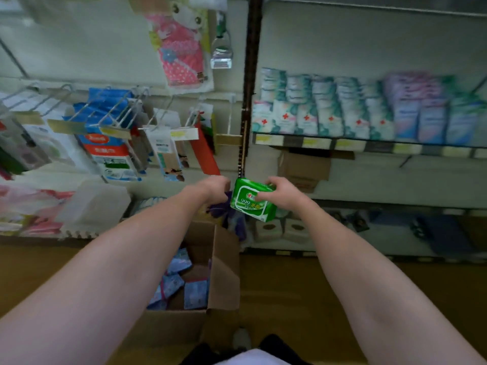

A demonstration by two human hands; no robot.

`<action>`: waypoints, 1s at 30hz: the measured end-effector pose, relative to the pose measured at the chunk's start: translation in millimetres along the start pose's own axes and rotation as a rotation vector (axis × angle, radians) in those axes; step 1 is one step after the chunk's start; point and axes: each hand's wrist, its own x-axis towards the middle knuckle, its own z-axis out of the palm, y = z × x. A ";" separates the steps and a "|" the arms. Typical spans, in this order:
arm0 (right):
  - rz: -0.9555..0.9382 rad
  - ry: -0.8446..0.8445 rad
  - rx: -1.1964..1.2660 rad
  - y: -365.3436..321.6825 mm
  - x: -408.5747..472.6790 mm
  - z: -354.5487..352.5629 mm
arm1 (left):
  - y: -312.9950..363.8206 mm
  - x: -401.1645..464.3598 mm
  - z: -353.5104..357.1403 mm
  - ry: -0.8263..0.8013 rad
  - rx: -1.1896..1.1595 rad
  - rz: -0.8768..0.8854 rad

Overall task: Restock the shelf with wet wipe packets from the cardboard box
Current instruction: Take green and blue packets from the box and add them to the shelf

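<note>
A green wet wipe packet (251, 204) is held up in front of the shelf unit, tilted, with its white label facing me. My right hand (280, 192) grips its right side, thumb on the label. My left hand (214, 189) is at the packet's left edge with fingers curled; whether it holds the packet is hidden. Below, the open cardboard box (224, 262) stands on the floor with several bluish packets (195, 295) inside. The shelf (342, 144) at upper right carries rows of white-green and purple packets (329, 114).
Hooks with hanging goods (113, 127) fill the left wall. A dark upright post (249, 88) divides the two sections. A small cardboard box (303, 167) sits under the shelf. Lower shelves hold tissue packs (279, 229) and dark items. The floor is brown.
</note>
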 end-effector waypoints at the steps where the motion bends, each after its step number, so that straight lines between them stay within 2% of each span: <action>1: 0.030 0.042 0.027 10.1 -11.7 -13.8 | 19.5 4.8 -1.4 -0.002 0.023 0.059; 11: 0.164 0.281 0.135 89.1 -79.8 -117.8 | 170.5 41.9 -12.0 -0.004 0.158 0.364; 24: 0.148 0.487 0.161 231.8 -101.2 -318.8 | 418.7 136.1 -17.3 0.164 0.320 0.484; 30: 0.162 0.564 0.224 278.5 -91.1 -396.2 | 503.0 172.9 -26.6 0.218 0.342 0.516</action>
